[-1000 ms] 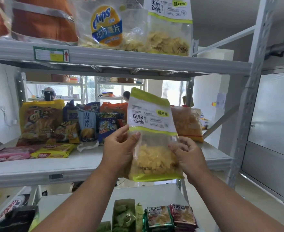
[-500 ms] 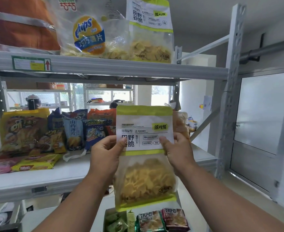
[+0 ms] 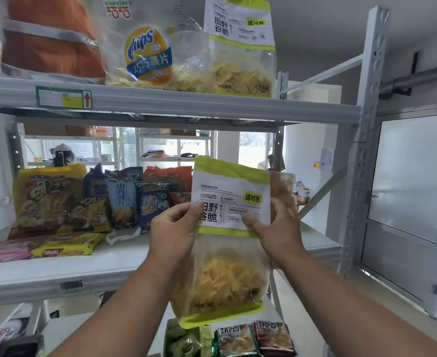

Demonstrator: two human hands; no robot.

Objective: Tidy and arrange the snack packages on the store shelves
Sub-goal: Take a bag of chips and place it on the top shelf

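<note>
Both hands, left hand (image 3: 172, 233) and right hand (image 3: 276, 229), are gripping a green-white chip bag (image 3: 227, 243), fingers clamped on its sides, blocking the middle shelf (image 3: 83, 269) snacks behind.

Open gap right of the top shelf's bags
Middle shelf (image 3: 124, 264): snack bags (image 3: 124, 202) crowd the left, bare board in front.

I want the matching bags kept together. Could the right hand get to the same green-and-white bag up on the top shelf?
Probably yes, once freed: the right hand now grips the held bag, but the matching bag stands at the shelf's front edge with open air below.
</note>
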